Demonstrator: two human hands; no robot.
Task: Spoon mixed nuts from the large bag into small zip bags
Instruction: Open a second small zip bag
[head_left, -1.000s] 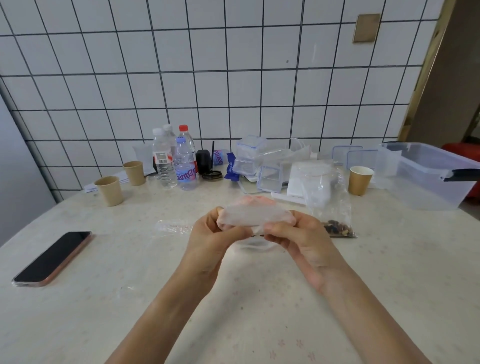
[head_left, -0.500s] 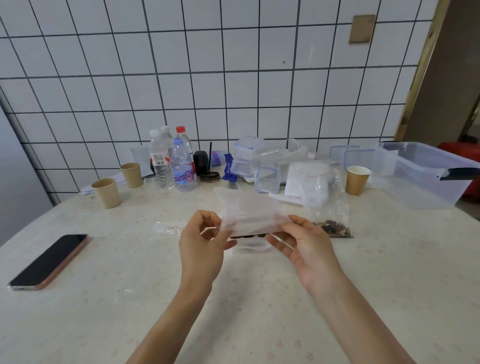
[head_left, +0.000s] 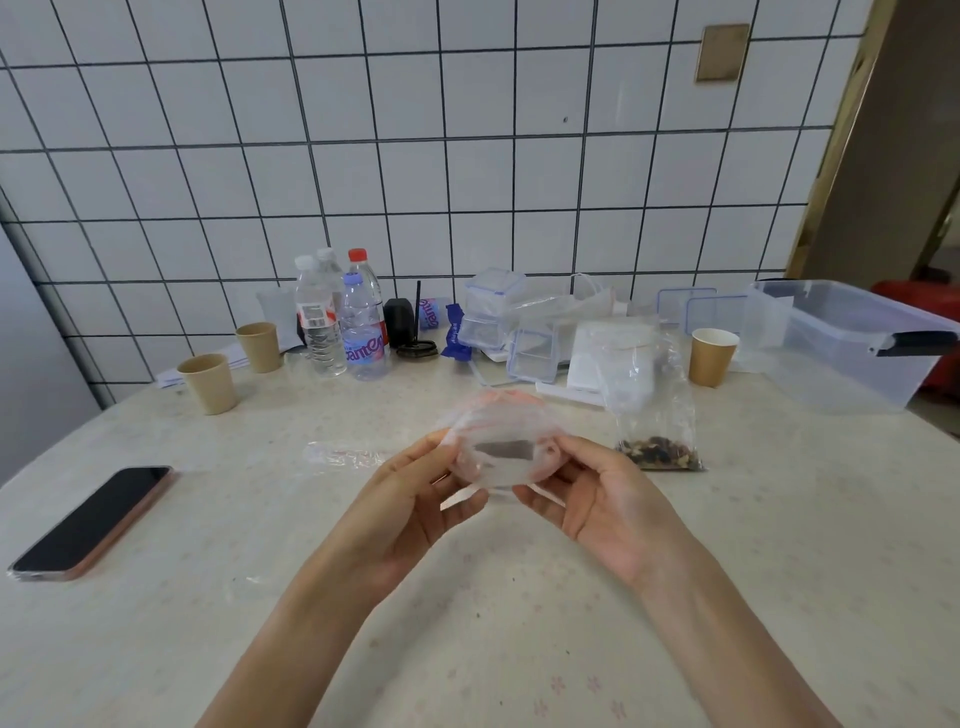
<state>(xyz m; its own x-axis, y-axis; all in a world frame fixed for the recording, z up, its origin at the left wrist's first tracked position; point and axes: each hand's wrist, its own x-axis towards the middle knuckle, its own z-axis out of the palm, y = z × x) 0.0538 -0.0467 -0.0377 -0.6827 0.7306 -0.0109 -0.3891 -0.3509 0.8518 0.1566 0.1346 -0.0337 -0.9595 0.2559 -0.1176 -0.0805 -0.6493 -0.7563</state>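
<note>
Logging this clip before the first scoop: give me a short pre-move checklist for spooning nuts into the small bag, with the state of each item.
1. Small zip bag held by both hands: ok. The left hand and right hand pinch it at either side, above the table.
2. Small bag mouth open: ok, it appears spread apart, facing the camera.
3. Small bag empty: cannot tell, the film is blurred.
4. Large nut bag within reach and upright: ok, it stands just beyond the right hand, nuts at the bottom.
5. Spoon located: not ok, none is clearly visible.
6. A hand free to scoop: not ok, both hold the small bag.
</note>
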